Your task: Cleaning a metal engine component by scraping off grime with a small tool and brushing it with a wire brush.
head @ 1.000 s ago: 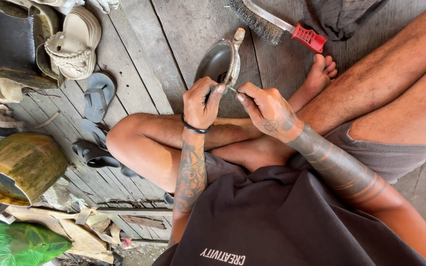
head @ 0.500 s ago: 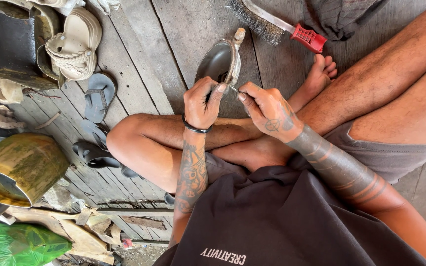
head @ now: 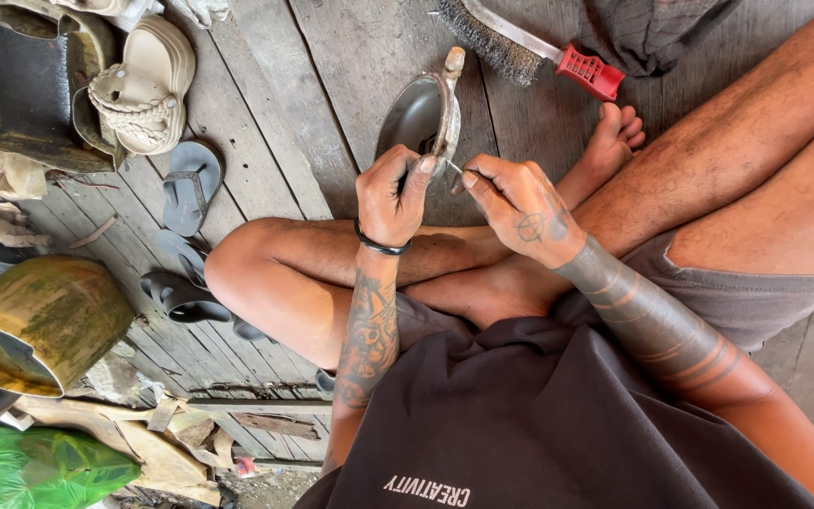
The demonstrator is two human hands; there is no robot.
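I sit cross-legged on a wooden plank floor. My left hand grips the near end of a dull grey, curved metal part with a hollow, bowl-like face, holding it upright above my knee. My right hand pinches a thin metal tool whose tip touches the part's right edge, just beside my left thumb. A black band circles my left wrist. Both forearms are tattooed.
A wire brush with a red handle lies beyond my right foot, next to dark cloth. Sandals and flip-flops lie at the left. A mossy curved vessel and a green bag sit lower left.
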